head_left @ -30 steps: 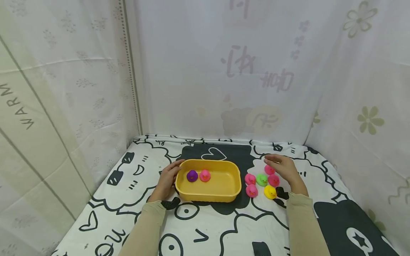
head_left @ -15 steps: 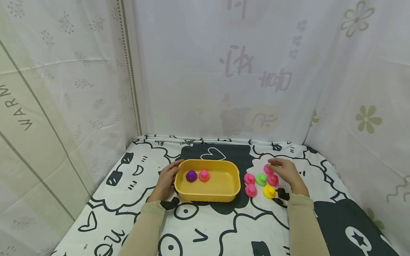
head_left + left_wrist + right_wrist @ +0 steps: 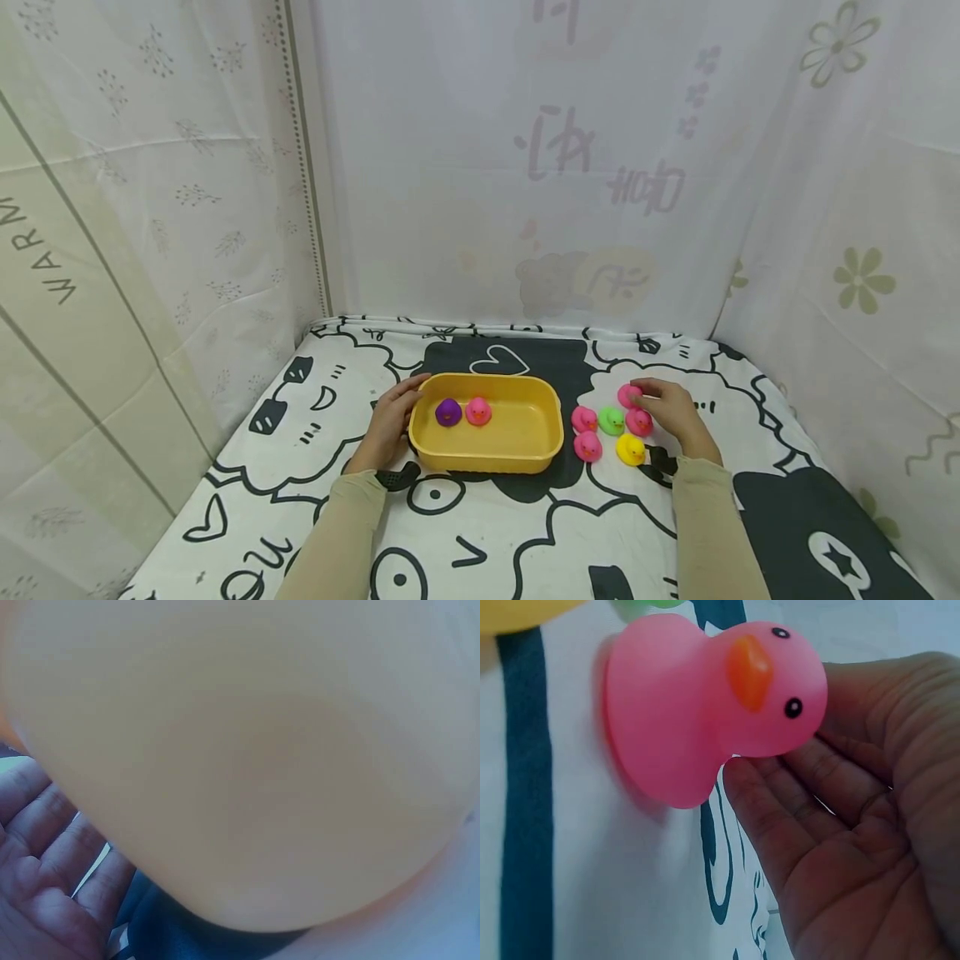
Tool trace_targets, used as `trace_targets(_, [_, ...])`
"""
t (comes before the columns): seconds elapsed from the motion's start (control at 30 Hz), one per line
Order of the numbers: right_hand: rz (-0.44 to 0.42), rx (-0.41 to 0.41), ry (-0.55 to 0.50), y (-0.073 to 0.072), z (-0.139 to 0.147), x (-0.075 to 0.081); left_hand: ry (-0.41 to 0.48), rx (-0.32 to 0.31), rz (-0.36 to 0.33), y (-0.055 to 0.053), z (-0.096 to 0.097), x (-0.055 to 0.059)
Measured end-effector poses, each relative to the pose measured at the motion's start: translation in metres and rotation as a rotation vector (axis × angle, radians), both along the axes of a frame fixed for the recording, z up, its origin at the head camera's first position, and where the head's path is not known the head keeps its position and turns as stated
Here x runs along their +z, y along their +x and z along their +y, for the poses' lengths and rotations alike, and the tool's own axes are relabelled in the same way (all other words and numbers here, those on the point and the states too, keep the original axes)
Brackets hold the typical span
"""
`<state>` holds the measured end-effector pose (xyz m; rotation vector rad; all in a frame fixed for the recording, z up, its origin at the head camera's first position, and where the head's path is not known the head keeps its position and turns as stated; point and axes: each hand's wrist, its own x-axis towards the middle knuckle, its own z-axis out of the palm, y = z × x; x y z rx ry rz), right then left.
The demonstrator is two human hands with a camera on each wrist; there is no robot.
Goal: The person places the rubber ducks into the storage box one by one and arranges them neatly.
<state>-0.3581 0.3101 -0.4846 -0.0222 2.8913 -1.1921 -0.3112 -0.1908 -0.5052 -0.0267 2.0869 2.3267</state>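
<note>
1. Stretching in from the near edge are two beige sleeves [image 3: 330, 533], cut off at the bottom of the head view, above a white cloth [image 3: 510, 517] printed with black cartoon outlines.
2. Nearest among the toys, right of centre, are one yellow toy duck [image 3: 632, 451] and one smooth pink toy duck [image 3: 588, 447].
3. One yellow rectangular tray [image 3: 487, 462] with rounded corners stands on the cloth, holding one purple toy duck [image 3: 448, 412], its face hard to make out, and one inside pink duck [image 3: 478, 412].
4. At the tray's left end is the left hand [image 3: 388, 425]; its grip is spread, fingers fairly straight along the outside. Blurred tray wall fills most of the left wrist view.
5. Slightly farther, to the tray's right, are one green toy duck [image 3: 612, 421], one left-hand pink duck [image 3: 585, 419] and one right-hand pink duck [image 3: 640, 422].
6. Farthest of the group is one far pink duck [image 3: 627, 396], making eight ducks, five of them pink. The right hand [image 3: 673, 410] is at its right side, partly covering it; whether its grip pinches or only touches, I cannot tell. In the right wrist view, a pink duck hides the fingertips.
7. Behind hangs pale printed fabric [image 3: 450, 208], cut off at the top.
</note>
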Motion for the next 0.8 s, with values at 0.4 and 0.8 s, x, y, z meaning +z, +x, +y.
trace_targets(0.4, [0.041,0.005,-0.001,0.0008,-0.0003,-0.002,-0.003,-0.001,0.005,-0.0011,-0.0005,-0.0009])
trace_targets(0.8, [0.063,-0.013,-0.004,0.0009,0.0001,-0.0049,-0.004,-0.012,0.002,-0.0005,-0.0007,-0.001])
